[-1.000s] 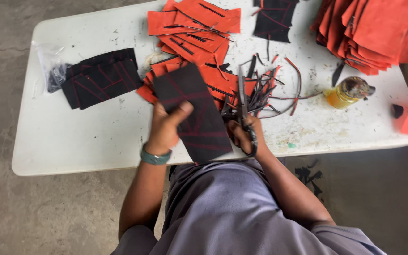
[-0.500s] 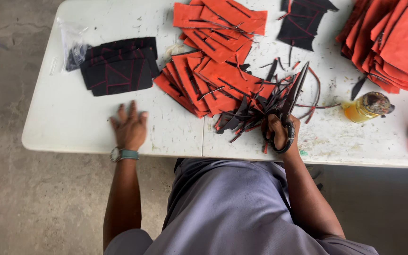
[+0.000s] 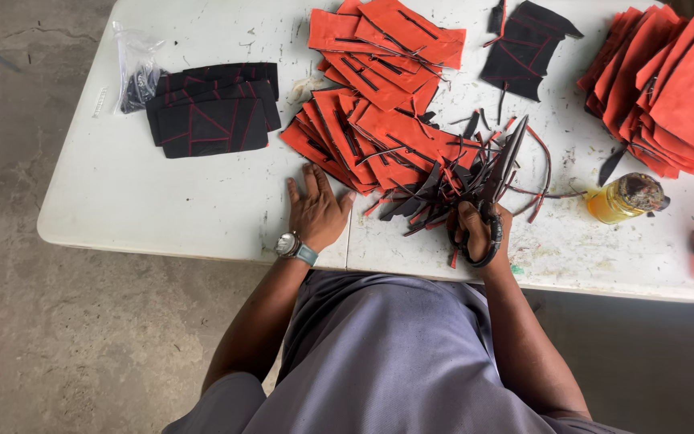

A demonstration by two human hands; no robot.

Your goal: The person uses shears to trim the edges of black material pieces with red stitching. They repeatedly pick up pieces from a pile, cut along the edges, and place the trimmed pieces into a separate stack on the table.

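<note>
My left hand (image 3: 316,210) lies flat on the white table (image 3: 202,209), fingers spread, its fingertips touching the near edge of a spread of orange leather pieces (image 3: 379,133). It wears a wristwatch and holds nothing. My right hand (image 3: 479,233) grips the black handles of large scissors (image 3: 498,173), whose blades point away over a heap of black and orange offcuts (image 3: 443,185). A stack of black pieces with red lines (image 3: 212,108) sits at the left of the table.
A clear plastic bag (image 3: 136,68) lies at the far left. More black pieces (image 3: 528,48) sit at the back, a tall orange stack (image 3: 668,88) at the right, and a small yellow bottle (image 3: 624,198) lies on its side. Concrete floor lies left.
A second ago my left hand held a black piece at the table's edge; that piece is no longer in it. The hand then moved right to the orange pieces. Scissors stay in my right hand.
</note>
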